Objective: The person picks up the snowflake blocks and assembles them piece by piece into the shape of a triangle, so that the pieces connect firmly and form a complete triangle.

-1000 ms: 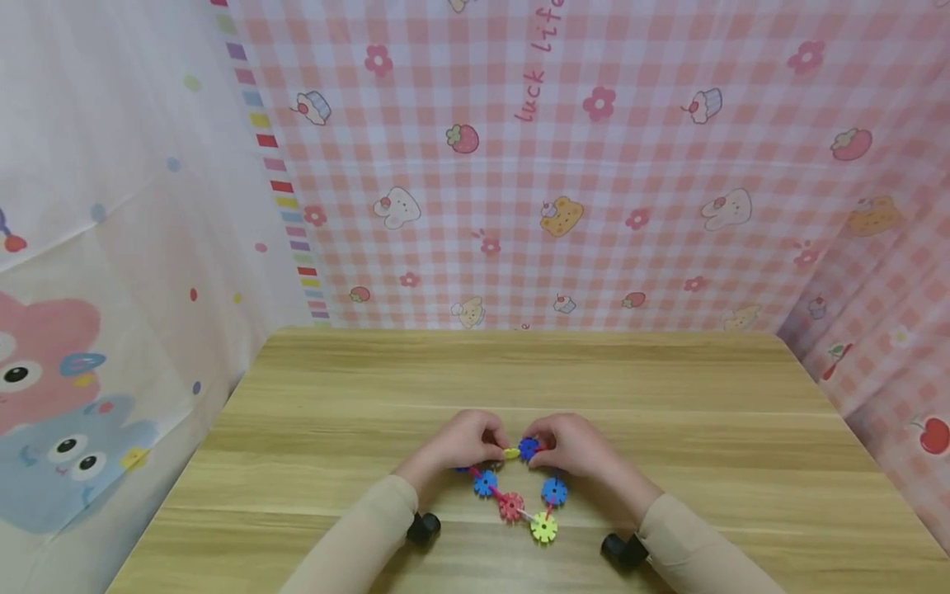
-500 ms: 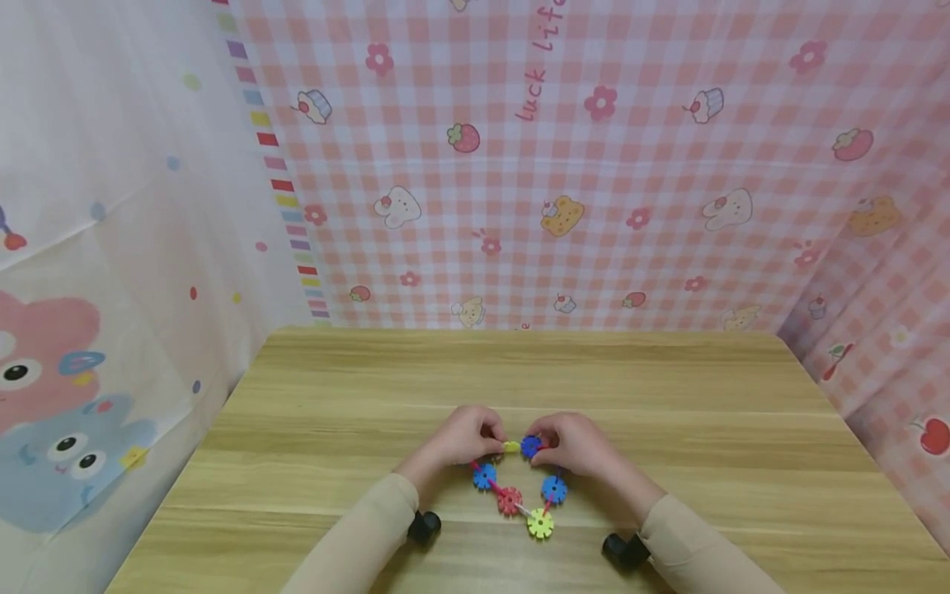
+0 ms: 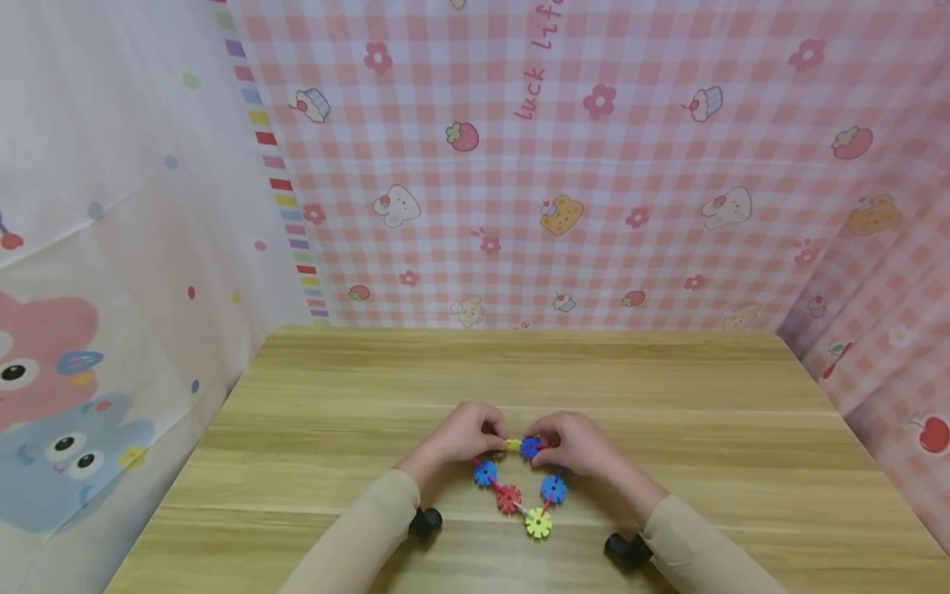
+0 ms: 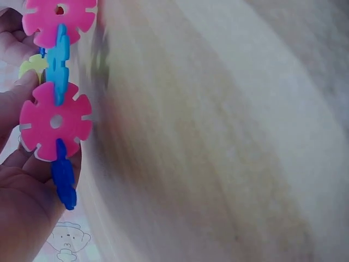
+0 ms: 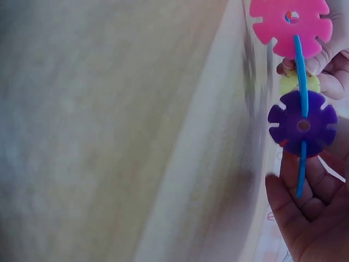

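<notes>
A chain of notched plastic snowflake discs (image 3: 509,498) curves into a loop between the hands, its discs slotted edge to edge. The left hand (image 3: 469,429) pinches a yellow disc (image 4: 34,66) at the far side; pink discs (image 4: 56,121) and a light blue disc (image 4: 58,64) stand in front of it in the left wrist view. Facing it, the right hand (image 3: 575,440) holds the chain by a dark blue disc (image 3: 531,447), which lies right beside the yellow one. A purple disc (image 5: 303,119) hides part of the right fingers in the right wrist view.
The wooden table (image 3: 334,379) runs back to a pink checked cloth (image 3: 638,165). White printed cloth (image 3: 96,198) hangs at the left. A black wrist device sits under each forearm, the left one (image 3: 426,525) and the right one (image 3: 627,551).
The near part of the loop has shifted slightly away from the person and to the left. Both hands keep their grip, the left having moved a little farther from the person.
</notes>
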